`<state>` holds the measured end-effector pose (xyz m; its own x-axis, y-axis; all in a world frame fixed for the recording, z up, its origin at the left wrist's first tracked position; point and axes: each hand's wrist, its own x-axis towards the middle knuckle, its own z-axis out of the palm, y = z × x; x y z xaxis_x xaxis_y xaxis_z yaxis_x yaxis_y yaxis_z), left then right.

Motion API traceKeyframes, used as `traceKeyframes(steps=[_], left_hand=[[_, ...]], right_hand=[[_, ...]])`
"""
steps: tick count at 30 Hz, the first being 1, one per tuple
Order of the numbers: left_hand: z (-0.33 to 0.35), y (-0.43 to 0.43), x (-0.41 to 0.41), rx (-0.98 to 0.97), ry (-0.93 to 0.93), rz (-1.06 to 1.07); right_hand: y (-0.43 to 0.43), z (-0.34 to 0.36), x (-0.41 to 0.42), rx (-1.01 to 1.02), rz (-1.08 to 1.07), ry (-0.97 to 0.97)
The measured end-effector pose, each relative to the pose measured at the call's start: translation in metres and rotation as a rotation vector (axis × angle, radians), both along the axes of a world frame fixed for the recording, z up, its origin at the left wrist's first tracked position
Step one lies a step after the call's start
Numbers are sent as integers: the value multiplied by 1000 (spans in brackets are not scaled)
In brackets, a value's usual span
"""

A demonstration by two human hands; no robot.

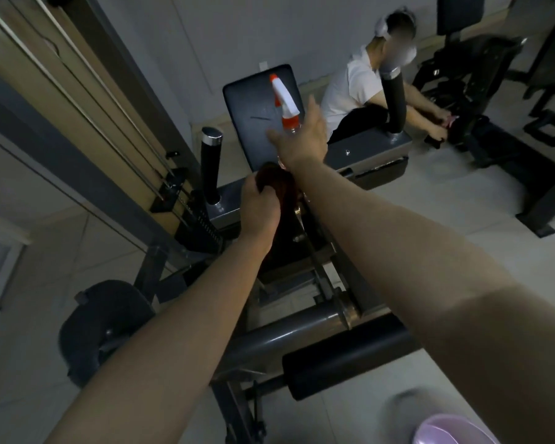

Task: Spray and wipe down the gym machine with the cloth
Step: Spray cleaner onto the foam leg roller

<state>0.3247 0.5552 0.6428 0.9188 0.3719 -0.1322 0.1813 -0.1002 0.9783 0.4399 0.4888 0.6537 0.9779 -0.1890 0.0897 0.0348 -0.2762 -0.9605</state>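
Dark reddish-brown cloth (282, 187), bunched, lying at centre frame. The left hand (259, 208) is gripping it with fingers curled tight over the folds and pressing it down at the foot of the backrest, where the seat is mostly hidden, probably keeping it ready to wipe wherever the mist lands.

Clear plastic spray bottle (284, 97) with white trigger head and orange-red nozzle and collar, sitting just above centre. The right hand (302, 139) is wrapping round its body, thumb spreading left, forefinger rising beside the head; whether any finger is resting on the trigger cannot be told. The nozzle is aiming up-frame across the pad, so spraying appears to be the step in hand, with wiping not yet begun.

Grey-framed, black-padded gym machine (247, 104), filling the middle of the frame:
- its black handle with chrome cap (210, 161) is standing left of the pad;
- the guide rods are running along the upper left;
- its black foam roller (343, 354) is lying across lower centre.

Pale tiled floor (430, 219), spreading to the right. Another person in a white top (346, 88) is crouching low at upper right, reaching toward further black equipment. Lilac plastic basin (452, 431), showing blurred at the lower right edge.
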Motion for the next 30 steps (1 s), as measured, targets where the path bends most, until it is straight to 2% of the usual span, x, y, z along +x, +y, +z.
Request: traceKeyframes(steps=[4,7,11,15,18,19,23,26,28,30], left_hand=[[-6,2,14,-8,8,3],[-11,6,14,-36,5,45],[-12,2,-6,-132,-102,74],[1,-16,-44,-228,-271,54],[11,-30,-84,-206,-337,63],[12,-36,-99,-197,-336,76],[-6,-61,-160,-149,-258,74],[-31,-76,-195,-173,-184,125],[-50,-91,-217,-216,-127,170],[-73,-108,-236,-222,-31,199]], right_hand=[[11,4,21,-98,6,41],[20,-4,17,-172,-36,-15],[17,-13,-24,-91,58,-203],[-1,15,-75,-104,-59,-487],[-28,33,-119,12,-23,-595],[-38,35,-134,21,6,-569],[-75,12,-195,-15,185,-249],[-102,-15,-243,-15,209,-234],[-122,-36,-276,35,263,-40],[-141,-64,-303,-10,294,75]])
